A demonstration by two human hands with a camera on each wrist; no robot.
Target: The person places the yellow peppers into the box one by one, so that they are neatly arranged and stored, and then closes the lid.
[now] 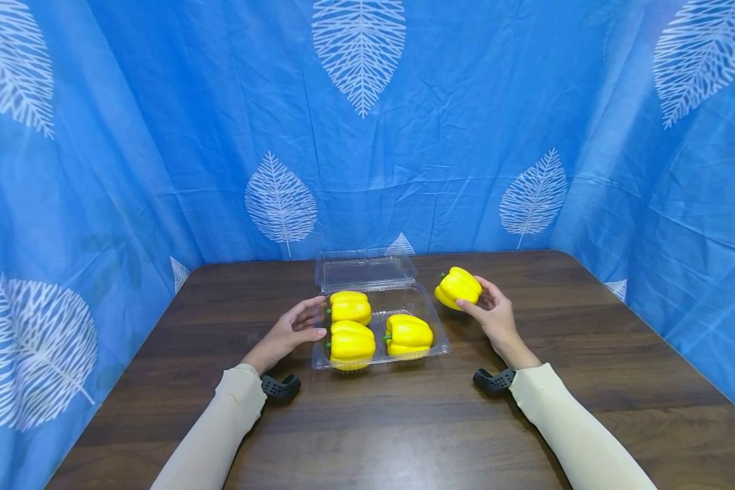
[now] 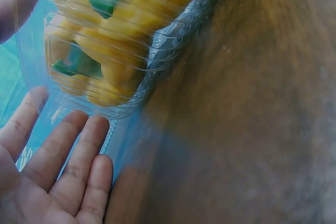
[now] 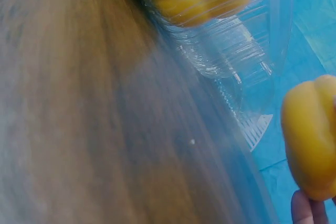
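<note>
A yellow bell pepper [image 1: 458,287] with a green stem is held between the thumb and fingers of my right hand [image 1: 497,318], just right of a clear plastic clamshell container [image 1: 380,306]. The same bell pepper [image 3: 310,137] shows at the right edge of the right wrist view. Three more yellow bell peppers lie in the container: two at its left, one behind the other, and one [image 1: 409,333] at its front right. My left hand [image 1: 290,333] is at the container's left side, its fingers extended along the wall. In the left wrist view those fingers [image 2: 68,177] touch or nearly touch the plastic.
The container's lid [image 1: 364,269] stands open toward the back of the dark wooden table [image 1: 392,429]. Blue cloth [image 1: 465,136] with white leaf prints hangs behind and at both sides. A black wrist strap sits on each arm.
</note>
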